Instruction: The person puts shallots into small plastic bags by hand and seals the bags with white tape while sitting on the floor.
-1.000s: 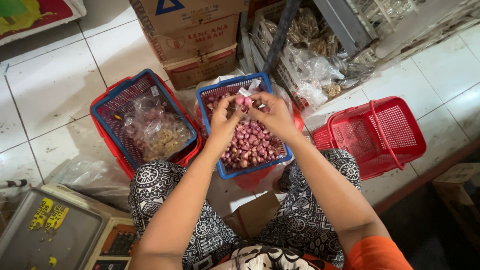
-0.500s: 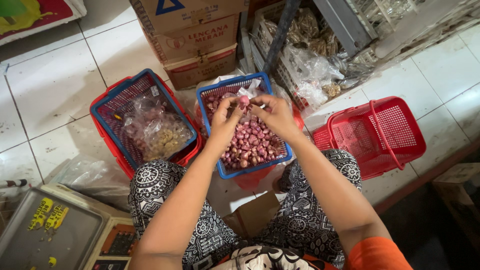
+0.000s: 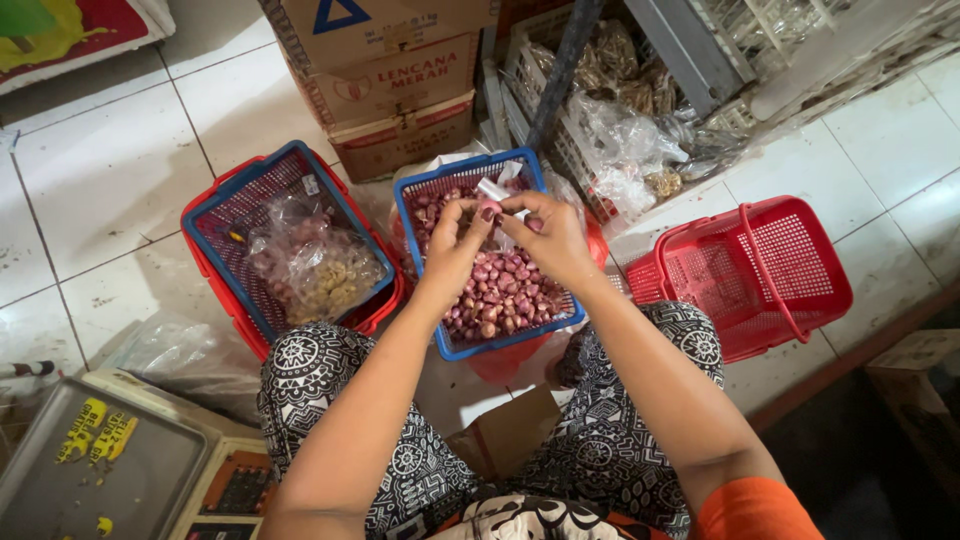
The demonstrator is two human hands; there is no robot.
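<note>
Shallot (image 3: 489, 211), small & reddish, sits pinched between fingertips of both hands, right over the far half of the blue basket (image 3: 420, 262). Left hand (image 3: 452, 250) and right hand (image 3: 548, 235) both clenched on it, equally near; its long axis can't be told, too small. Heap of shallots (image 3: 500, 290) lies w/in the basket just below. Bagged basket (image 3: 215, 215) left of it, red basket (image 3: 800, 270) right, boxes (image 3: 400, 85) beyond. Nothing blocks.

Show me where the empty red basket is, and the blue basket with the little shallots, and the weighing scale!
Empty red basket (image 3: 800, 262): head view, on its mesh bottom.
Blue basket with shallots (image 3: 417, 246): head view, on its left rim.
Weighing scale (image 3: 110, 480): head view, on its grey metal tray.
</note>
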